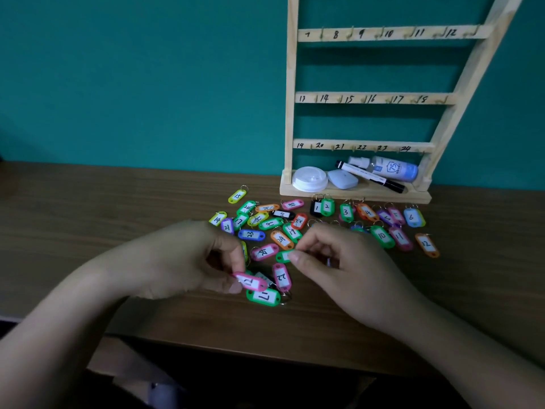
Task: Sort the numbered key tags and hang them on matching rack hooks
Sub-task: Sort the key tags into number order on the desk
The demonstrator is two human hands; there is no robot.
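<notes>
Coloured plastic key tags (250, 234) with handwritten white labels lie scattered mid-frame on the wooden surface (88, 202). The left grip (188, 258) pinches a pink tag (250, 282); the right grip (339, 270) pinches a green tag (282, 256). The numbered rack (368, 97) stands upper right, with a marker (368, 176) and a spray bottle (389, 168) lying in its base.

Teal wall (141, 84) behind wooden table (88, 208) (dim light)
</notes>
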